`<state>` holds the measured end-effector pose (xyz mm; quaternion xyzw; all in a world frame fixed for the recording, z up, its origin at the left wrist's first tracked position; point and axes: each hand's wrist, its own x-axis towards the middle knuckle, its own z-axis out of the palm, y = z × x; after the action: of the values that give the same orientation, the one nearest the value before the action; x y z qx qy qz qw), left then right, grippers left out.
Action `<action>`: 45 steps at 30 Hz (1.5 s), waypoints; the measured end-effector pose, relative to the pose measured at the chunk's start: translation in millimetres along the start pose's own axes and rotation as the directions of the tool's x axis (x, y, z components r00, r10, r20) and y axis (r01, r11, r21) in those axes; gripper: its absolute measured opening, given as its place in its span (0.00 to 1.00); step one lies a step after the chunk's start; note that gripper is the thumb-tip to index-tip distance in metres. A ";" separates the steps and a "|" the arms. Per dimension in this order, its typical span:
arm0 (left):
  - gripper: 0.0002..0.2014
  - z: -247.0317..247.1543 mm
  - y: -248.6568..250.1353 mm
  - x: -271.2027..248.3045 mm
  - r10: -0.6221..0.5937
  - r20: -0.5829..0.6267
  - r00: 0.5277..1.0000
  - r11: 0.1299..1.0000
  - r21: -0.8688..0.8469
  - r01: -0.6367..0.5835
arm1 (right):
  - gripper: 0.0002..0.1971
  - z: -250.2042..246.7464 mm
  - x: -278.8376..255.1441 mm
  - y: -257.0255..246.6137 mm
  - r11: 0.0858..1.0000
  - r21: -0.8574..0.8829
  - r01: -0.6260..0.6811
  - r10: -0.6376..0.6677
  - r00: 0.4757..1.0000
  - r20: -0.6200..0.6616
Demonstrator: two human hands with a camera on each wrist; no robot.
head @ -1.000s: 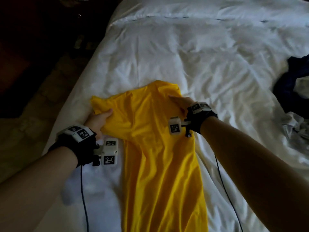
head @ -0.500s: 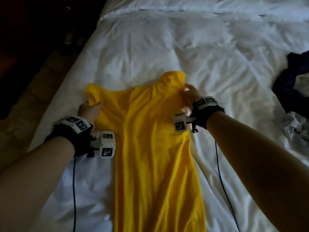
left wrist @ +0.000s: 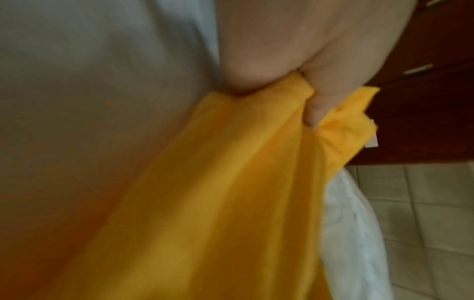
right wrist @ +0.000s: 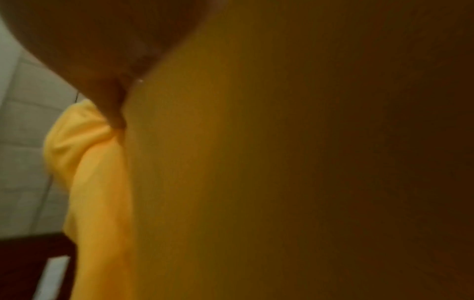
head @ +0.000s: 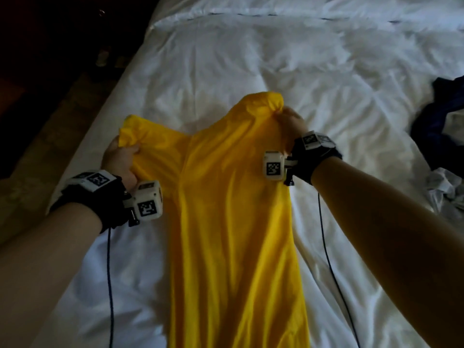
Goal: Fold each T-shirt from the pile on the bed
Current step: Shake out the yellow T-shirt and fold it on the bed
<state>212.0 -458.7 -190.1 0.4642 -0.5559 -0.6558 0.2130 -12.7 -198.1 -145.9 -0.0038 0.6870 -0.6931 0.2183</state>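
Shirt: a yellow T-shirt [head: 233, 222] is lying lengthwise along the left side of the bed [head: 251, 71], its hem toward the near edge and its top end being lifted clear of the sheet.
Left hand: the left hand [head: 120, 159] is gripping a bunched corner at the shirt's top, close to the bed's left edge; in the left wrist view the fingers [left wrist: 318, 109] are curling tightly into the cloth.
Right hand: the right hand [head: 291, 124] is clutching the other top corner in a closed fist, raised higher than the left.
Pile: dark and pale garments [head: 442, 136] are waiting at the bed's right edge, well apart from the shirt.
Step in hand: judging by the taut cloth between the hands, the top end is being raised for a fold, or to be spread flat; which is unclear.
Next move: it is calling for both corners to travel together, level and under even tension, so that the thin, slippery-looking cloth is landing without creases.
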 end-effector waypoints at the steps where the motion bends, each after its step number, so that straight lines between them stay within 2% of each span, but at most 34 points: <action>1: 0.17 -3.0 -7.4 5.5 -0.037 0.008 0.999 0.999 0.028 0.036 | 0.12 -0.9 0.5 5.5 0.975 -0.218 -0.048 0.046 0.999 -0.012; 2: 0.18 -6.8 -18.8 19.2 -0.078 0.014 0.997 0.996 0.048 0.077 | 0.16 -1.3 -0.2 11.5 0.878 -0.470 -0.085 0.084 0.996 -0.024; 3: 0.21 -8.6 -22.0 22.4 -0.121 0.022 0.992 0.990 0.077 0.119 | 0.20 -3.7 1.8 17.7 0.725 -0.684 -0.082 0.050 0.997 -0.067; 4: 0.25 -9.0 -24.0 24.3 -0.147 0.012 0.989 0.985 0.090 0.145 | 0.23 -4.0 0.8 21.0 0.644 -0.762 -0.072 0.002 0.996 -0.092; 5: 0.29 -11.0 -24.7 27.3 -0.156 0.016 0.988 0.981 0.117 0.153 | 0.24 -3.7 -1.4 22.6 0.601 -0.799 -0.033 -0.055 0.995 -0.083; 6: 0.30 -13.9 -27.1 32.1 -0.147 0.010 0.989 0.981 0.133 0.144 | 0.24 -2.7 -4.9 23.8 0.595 -0.802 0.039 -0.171 0.982 -0.079; 7: 0.29 -12.4 -18.5 20.0 -0.162 0.004 0.987 0.976 0.150 0.160 | 0.23 1.8 -9.0 24.2 0.534 -0.837 0.117 -0.270 0.962 -0.037; 9: 0.25 -8.9 -9.1 -0.7 -0.215 -0.001 0.977 0.973 0.088 0.214 | 0.23 12.9 -20.3 24.1 0.396 -0.869 0.297 -0.385 0.913 0.136; 10: 0.24 -6.9 -8.5 -7.6 -0.236 0.024 0.971 0.970 0.064 0.234 | 0.24 20.0 -26.6 24.9 0.321 -0.871 0.373 -0.398 0.887 0.233; 11: 0.23 -5.7 -9.4 -13.1 -0.247 0.052 0.968 0.968 0.060 0.244 | 0.26 26.1 -31.1 28.7 0.268 -0.860 0.434 -0.381 0.868 0.319; 12: 0.25 -5.6 -11.0 -15.8 -0.273 0.087 0.958 0.961 0.079 0.267 | 0.28 32.7 -35.9 34.0 0.212 -0.863 0.459 -0.303 0.870 0.388; 13: 0.24 -4.7 -11.6 -20.8 -0.298 0.133 0.945 0.953 0.101 0.286 | 0.31 38.5 -38.6 41.5 0.146 -0.881 0.450 -0.167 0.889 0.426; 15: 0.17 -6.0 -11.8 -26.2 -0.327 0.181 0.927 0.941 0.152 0.302 | 0.35 46.9 -40.7 58.4 -0.004 -0.911 0.412 0.113 0.906 0.409; 16: 0.16 -9.1 -13.7 -25.4 -0.336 0.153 0.929 0.934 0.181 0.308 | 0.36 49.0 -40.1 63.6 -0.061 -0.913 0.404 0.178 0.904 0.388; 18: 0.22 -12.9 -13.8 -28.0 -0.336 0.113 0.935 0.932 0.186 0.312 | 0.38 49.1 -39.5 63.2 -0.052 -0.920 0.388 0.185 0.909 0.373; 21: 0.23 -24.7 -15.5 -31.1 -0.216 -0.005 0.976 0.960 0.180 0.214 | 0.38 43.9 -49.3 51.3 0.089 -0.933 0.348 0.113 0.927 0.357; 23: 0.22 -30.2 -17.1 -35.3 -0.156 -0.047 0.987 0.973 0.167 0.161 | 0.36 38.6 -64.7 48.1 0.073 -0.928 0.364 0.126 0.920 0.371; 25: 0.21 -30.0 -17.6 -41.2 -0.141 -0.063 0.988 0.978 0.148 0.149 | 0.37 30.9 -77.9 53.8 -0.013 -0.922 0.387 0.212 0.902 0.375; 27: 0.20 -28.8 -19.0 -45.6 -0.169 -0.030 0.985 0.979 0.107 0.171 | 0.40 24.0 -84.3 66.3 -0.059 -0.916 0.397 0.262 0.891 0.370; 32: 0.24 -29.0 -17.1 -63.5 -0.234 0.058 0.971 0.972 0.055 0.231 | 0.40 20.7 -99.6 73.9 0.041 -0.938 0.344 0.233 0.910 0.344; 35: 0.25 -27.8 -19.1 -70.3 -0.269 0.088 0.959 0.963 0.063 0.264 | 0.41 17.4 -111.5 73.6 0.011 -0.932 0.362 0.265 0.898 0.352; 38: 0.25 -26.4 -15.9 -75.9 -0.240 0.088 0.967 0.970 0.065 0.235 | 0.41 10.1 -115.0 78.2 -0.003 -0.928 0.372 0.303 0.885 0.353; 42: 0.22 -15.9 3.9 -84.7 -0.128 0.077 0.989 0.989 0.079 0.122 | 0.41 5.8 -120.3 79.9 0.014 -0.932 0.363 0.314 0.883 0.349; 43: 0.22 -9.5 10.5 -88.0 -0.071 0.080 0.994 0.992 0.109 0.062 | 0.40 5.3 -120.2 78.9 0.031 -0.932 0.361 0.323 0.879 0.351; 45: 0.25 6.9 23.4 -97.8 0.113 0.133 0.985 0.954 0.263 -0.145 | 0.39 3.2 -118.9 74.4 0.056 -0.929 0.367 0.345 0.866 0.363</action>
<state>247.4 -384.1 -132.4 0.4129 -0.6812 -0.5839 0.1569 118.0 -161.6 -181.6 -0.3376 0.8859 0.0007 0.3182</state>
